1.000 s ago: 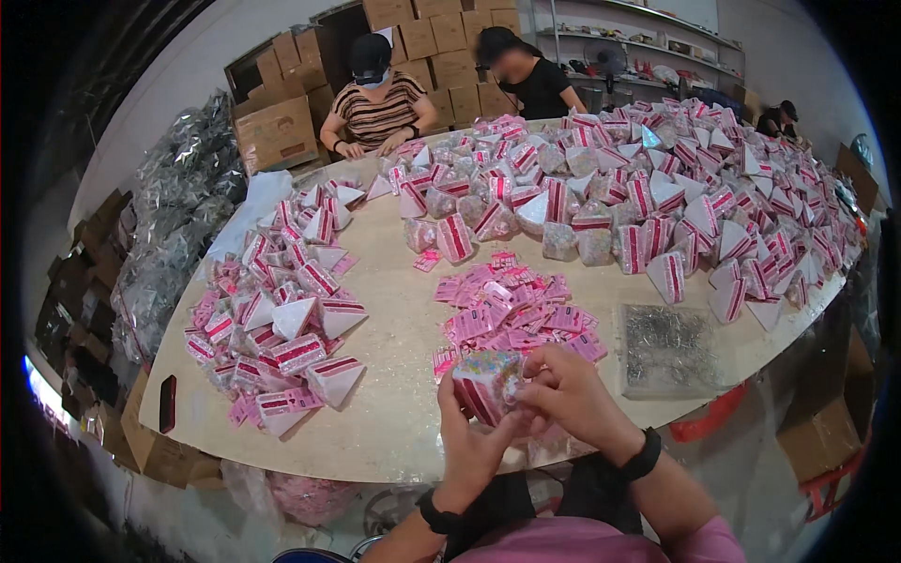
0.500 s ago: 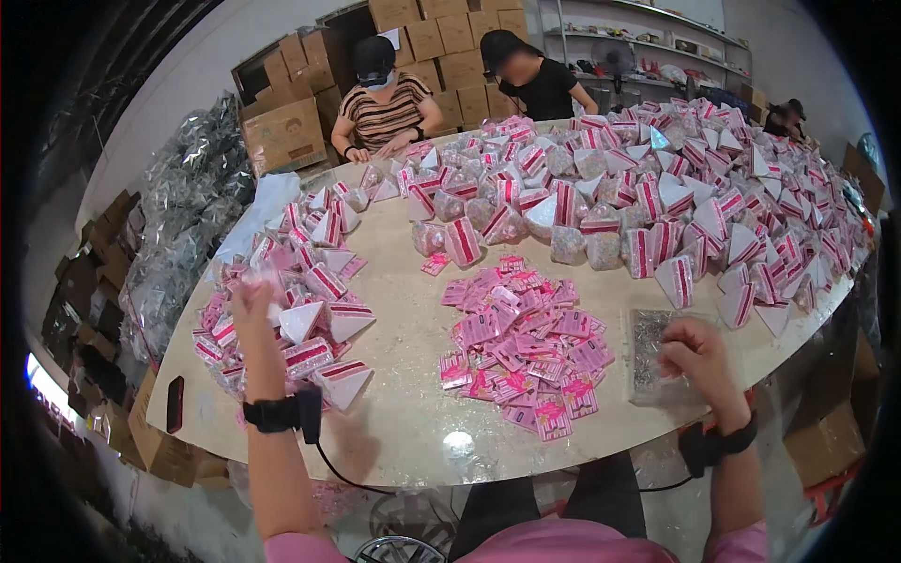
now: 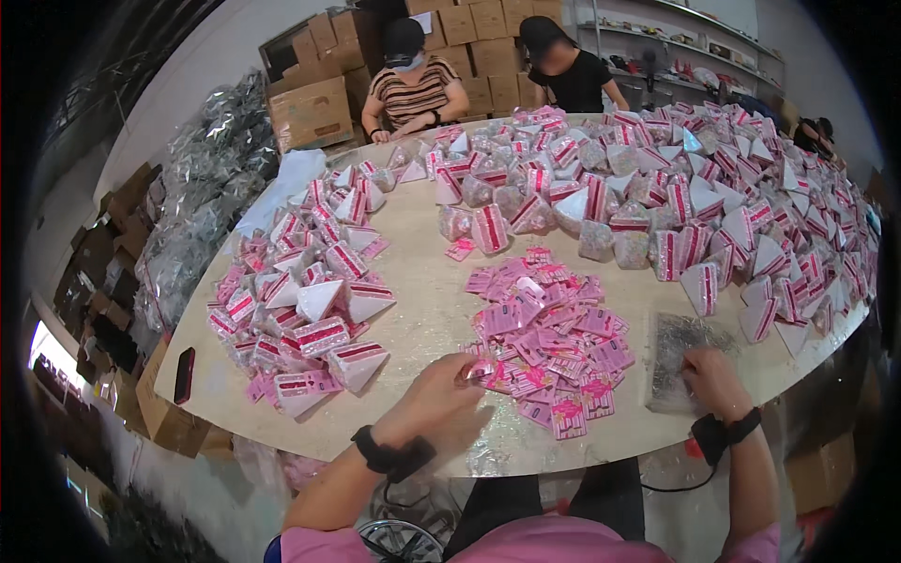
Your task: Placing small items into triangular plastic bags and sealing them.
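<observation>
Left hand (image 3: 437, 398) nearly closed at pink cards (image 3: 544, 338), right hand (image 3: 715, 380) curled over clear box (image 3: 670, 406), holds unclear

"What is the person wearing?"

"A pink top (image 3: 554, 541) is spreading between five and six o'clock, its left sleeve (image 3: 324, 546) showing at seven, its right sleeve (image 3: 754, 544) between four and five. Dark trousers (image 3: 603, 493) are showing between five and six too."

"On the wrists?"

"A black band (image 3: 370, 450) with a boxy unit (image 3: 413, 460) is circling the left one, between six and seven; a similar right wristband (image 3: 711, 437) is sitting at four, trailing a thin black cable (image 3: 671, 490) toward five. The left hand (image 3: 436, 396) and right hand (image 3: 715, 377) are showing bare."
</observation>
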### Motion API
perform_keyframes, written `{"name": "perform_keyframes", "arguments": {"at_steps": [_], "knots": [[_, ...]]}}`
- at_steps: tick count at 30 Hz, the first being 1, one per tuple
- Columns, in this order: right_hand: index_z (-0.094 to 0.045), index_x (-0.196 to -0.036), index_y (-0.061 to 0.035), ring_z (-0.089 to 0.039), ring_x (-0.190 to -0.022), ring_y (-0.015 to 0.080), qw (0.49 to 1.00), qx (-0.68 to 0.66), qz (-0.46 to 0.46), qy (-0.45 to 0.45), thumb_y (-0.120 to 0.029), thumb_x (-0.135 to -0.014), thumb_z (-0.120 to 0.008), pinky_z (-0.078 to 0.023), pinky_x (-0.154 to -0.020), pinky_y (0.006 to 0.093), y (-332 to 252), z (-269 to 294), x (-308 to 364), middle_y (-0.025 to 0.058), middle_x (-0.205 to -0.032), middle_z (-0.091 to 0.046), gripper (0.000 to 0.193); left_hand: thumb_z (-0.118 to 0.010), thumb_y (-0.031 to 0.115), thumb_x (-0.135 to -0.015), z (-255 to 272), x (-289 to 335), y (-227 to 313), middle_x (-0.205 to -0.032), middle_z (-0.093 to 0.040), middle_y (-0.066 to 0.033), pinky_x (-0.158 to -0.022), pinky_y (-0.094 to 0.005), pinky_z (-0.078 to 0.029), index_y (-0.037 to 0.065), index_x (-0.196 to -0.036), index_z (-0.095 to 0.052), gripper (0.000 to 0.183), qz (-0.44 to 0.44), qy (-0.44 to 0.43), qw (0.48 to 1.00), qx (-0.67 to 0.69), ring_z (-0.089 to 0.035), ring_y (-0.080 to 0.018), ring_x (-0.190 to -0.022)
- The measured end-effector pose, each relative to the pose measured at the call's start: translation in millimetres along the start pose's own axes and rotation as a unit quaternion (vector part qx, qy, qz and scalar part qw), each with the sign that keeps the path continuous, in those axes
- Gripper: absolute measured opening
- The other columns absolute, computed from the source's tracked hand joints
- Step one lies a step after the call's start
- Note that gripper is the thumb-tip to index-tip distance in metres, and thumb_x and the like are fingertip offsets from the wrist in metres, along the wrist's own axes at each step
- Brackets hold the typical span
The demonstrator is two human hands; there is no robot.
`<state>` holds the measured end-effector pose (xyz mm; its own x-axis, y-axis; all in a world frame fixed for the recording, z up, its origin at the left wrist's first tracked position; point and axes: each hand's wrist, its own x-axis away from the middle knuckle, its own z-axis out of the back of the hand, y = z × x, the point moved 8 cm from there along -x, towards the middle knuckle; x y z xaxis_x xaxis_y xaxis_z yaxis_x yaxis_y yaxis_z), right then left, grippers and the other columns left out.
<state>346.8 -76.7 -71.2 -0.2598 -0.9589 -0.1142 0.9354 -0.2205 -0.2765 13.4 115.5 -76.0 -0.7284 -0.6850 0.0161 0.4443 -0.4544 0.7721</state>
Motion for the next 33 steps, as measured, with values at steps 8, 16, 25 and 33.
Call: {"name": "perform_keyframes", "arguments": {"at_steps": [8,16,25,33], "knots": [[-0.05,-0.078,0.0027,-0.054,-0.076,0.0396,0.992,-0.082,-0.069,0.068,-0.004,-0.073,-0.056,-0.042,-0.067,0.045,23,22,4,0.0216,-0.077,-0.055,0.01,-0.068,0.022,-0.076,-4,-2,1,-0.101,-0.059,-0.0135,-0.083,-0.031,-0.045,-0.002,-0.115,-0.053,0.047,-0.011,0.011,1.0,-0.003,-0.056,-0.0201,-0.094],[-0.054,-0.078,0.0044,-0.053,-0.066,0.029,0.981,-0.182,-0.022,0.06,-0.006,-0.073,-0.056,-0.041,-0.061,0.037,25,17,-11,0.0182,-0.07,-0.053,0.012,-0.064,0.024,-0.074,-2,-4,4,-0.095,-0.058,-0.0146,-0.076,-0.0359,-0.045,0.001,-0.111,-0.056,0.044,-0.046,0.02,0.996,-0.068,-0.056,-0.0277,-0.086],[-0.052,-0.099,-0.0002,-0.052,-0.093,0.0239,0.984,-0.151,-0.064,0.066,0.005,-0.077,-0.05,-0.041,-0.085,0.0309,98,-5,1,0.0126,-0.101,-0.051,0.023,-0.062,0.023,-0.073,-4,-16,-10,-0.086,-0.058,-0.0186,-0.07,-0.0413,-0.045,0.001,-0.095,-0.057,0.032,-0.083,0.094,0.99,-0.062,-0.056,-0.0349,-0.081],[-0.053,-0.092,0.001,-0.054,-0.087,0.0268,0.985,-0.088,-0.06,0.135,0.007,-0.071,-0.049,-0.042,-0.078,0.0333,79,27,5,0.0144,-0.088,-0.054,0.022,-0.061,0.02,-0.072,-5,-15,-12,-0.084,-0.059,-0.0192,-0.07,-0.0418,-0.045,0.0,-0.093,-0.058,0.029,-0.102,0.107,0.988,-0.05,-0.057,-0.0354,-0.081]]}}
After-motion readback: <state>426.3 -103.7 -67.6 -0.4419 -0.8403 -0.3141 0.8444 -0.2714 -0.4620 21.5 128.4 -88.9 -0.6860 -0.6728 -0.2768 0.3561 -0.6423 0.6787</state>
